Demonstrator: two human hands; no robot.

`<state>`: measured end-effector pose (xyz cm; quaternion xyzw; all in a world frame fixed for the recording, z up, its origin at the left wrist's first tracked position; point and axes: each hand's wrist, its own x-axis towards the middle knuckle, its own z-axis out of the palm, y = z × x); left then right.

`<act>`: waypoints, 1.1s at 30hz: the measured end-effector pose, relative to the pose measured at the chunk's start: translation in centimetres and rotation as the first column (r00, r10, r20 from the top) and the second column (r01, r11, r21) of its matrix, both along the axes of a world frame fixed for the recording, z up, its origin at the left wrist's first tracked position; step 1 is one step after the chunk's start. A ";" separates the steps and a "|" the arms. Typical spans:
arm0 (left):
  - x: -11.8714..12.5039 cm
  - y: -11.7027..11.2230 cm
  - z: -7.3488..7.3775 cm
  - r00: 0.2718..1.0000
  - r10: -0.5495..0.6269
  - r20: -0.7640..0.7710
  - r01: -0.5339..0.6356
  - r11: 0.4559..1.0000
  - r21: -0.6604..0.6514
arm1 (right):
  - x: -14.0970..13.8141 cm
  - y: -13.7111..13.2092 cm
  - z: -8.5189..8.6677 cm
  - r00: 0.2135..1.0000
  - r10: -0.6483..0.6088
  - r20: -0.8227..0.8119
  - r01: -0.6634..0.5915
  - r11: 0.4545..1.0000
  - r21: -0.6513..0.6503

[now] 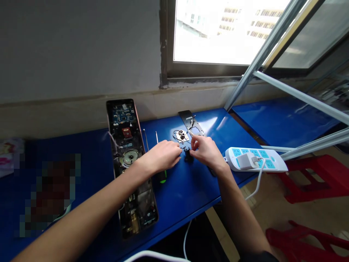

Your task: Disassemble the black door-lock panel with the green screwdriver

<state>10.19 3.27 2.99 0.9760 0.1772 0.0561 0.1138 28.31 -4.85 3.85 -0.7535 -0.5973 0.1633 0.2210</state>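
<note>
Over the blue table, both my hands are close together at a small black part (188, 155) with thin prongs on top. My left hand (167, 154) is closed, its fingertips at the part's left side; what they hold, if anything, is hidden. From the right, my right hand (205, 150) is curled with its fingers pinched against the black part. Just beyond them lies a square metal plate (182, 136) with a round centre and a dark wire. A long black panel (187, 115) with cutouts lies behind, partly covered by my right hand.
Left of my hands lies a long opened electronic lock housing (127, 158) with circuit boards. A screwdriver's green-and-black handle (163, 177) shows under my left wrist. A white power strip (256, 159) with a charger sits at the right edge, near a metal frame (252, 74) and red stools (316, 178).
</note>
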 end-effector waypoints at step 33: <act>-16.7 -3.0 1.2 0.363 0.915 0.176 -0.912 0.388 -0.133 | -11.3 8.7 8.1 0.846 0.526 0.091 -0.532 0.819 0.214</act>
